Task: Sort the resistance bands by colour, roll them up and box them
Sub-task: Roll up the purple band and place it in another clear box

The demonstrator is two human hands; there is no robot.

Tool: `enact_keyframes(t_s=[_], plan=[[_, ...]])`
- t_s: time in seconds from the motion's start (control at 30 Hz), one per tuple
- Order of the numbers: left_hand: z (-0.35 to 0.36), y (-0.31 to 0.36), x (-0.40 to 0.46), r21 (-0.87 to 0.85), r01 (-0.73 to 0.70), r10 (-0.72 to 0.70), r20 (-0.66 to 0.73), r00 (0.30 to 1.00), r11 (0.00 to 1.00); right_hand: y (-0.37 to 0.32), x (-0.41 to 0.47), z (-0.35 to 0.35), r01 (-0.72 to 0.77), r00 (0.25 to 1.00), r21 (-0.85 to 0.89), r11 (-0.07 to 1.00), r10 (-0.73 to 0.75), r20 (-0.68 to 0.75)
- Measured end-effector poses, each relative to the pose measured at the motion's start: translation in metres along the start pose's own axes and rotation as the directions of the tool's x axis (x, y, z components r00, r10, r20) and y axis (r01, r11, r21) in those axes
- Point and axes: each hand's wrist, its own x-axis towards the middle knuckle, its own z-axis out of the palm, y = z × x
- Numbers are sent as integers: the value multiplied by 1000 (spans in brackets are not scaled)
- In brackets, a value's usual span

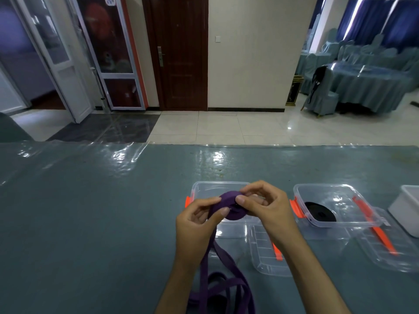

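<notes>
One black roll [320,214] already lies in the right box [335,198]. Both hands, left [195,225] and right [265,207], pinch the purple band [229,206] with curled fingers, its coil half wound above the left box [204,189]; loose loops trail below, seemingly with dark bands still unrolled.

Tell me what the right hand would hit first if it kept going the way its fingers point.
The right hand points leftward, its fingers on the purple band roll. That roll comes first, then likely the left hand gripping the band's other side; depth is hard to judge.
</notes>
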Motion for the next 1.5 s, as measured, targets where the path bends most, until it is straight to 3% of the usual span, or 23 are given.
enact_keyframes(t_s=[0.13, 0.3, 0.47, 0.57, 0.67, 0.73, 0.9, 1.07, 1.17, 1.27, 1.37, 1.5], plan=[[5, 3, -3, -44, 19, -19, 3, 1000, 999, 0, -3, 7, 28, 1000, 45, 999, -28, 3], [-4, 1, -1, -15, -19, 18, -48, 999, 1000, -2, -3, 4, -5, 995, -121, 993, 17, 96], [-3, 0, 5, -69, -59, 58, -18, 998, 996, 0, -3, 8, 74, 996, -105, 992, -68, 58], [-10, 3, 9, -6, -89, 90, 55, 994, 996, 2, -4, 6, 29, 993, -103, 994, -17, 115], [-5, 4, 5, 24, -61, 61, 2, 998, 998, 0, -3, 3, 24, 991, -172, 985, -1, 134], [-3, 4, 4, 19, -53, 53, 0, 999, 998, -2, -3, 4, 71, 994, -158, 985, -57, 90], [-18, 7, 13, 104, -23, 4, 183, 983, 994, -2, -9, 5, 119, 993, -105, 987, -120, -6], [-13, 11, 13, 170, -142, 127, 98, 987, 975, 5, -10, 11, 25, 1000, 108, 994, -25, -2], [-11, 8, 11, 232, -192, 181, 66, 981, 954, -1, -5, 9, 8, 999, 46, 999, -10, 52], [-10, 4, 9, 110, -100, 92, 74, 993, 989, -2, -4, 12, 47, 999, 14, 999, -47, 27], [-13, 3, 11, 26, -25, 22, 117, 993, 999, 5, -6, 21, 28, 999, 117, 993, -26, -22], [-11, -1, 9, 1, -19, 19, -5, 1000, 1000, 8, 1, 15, -3, 1000, 52, 999, 5, -27]])
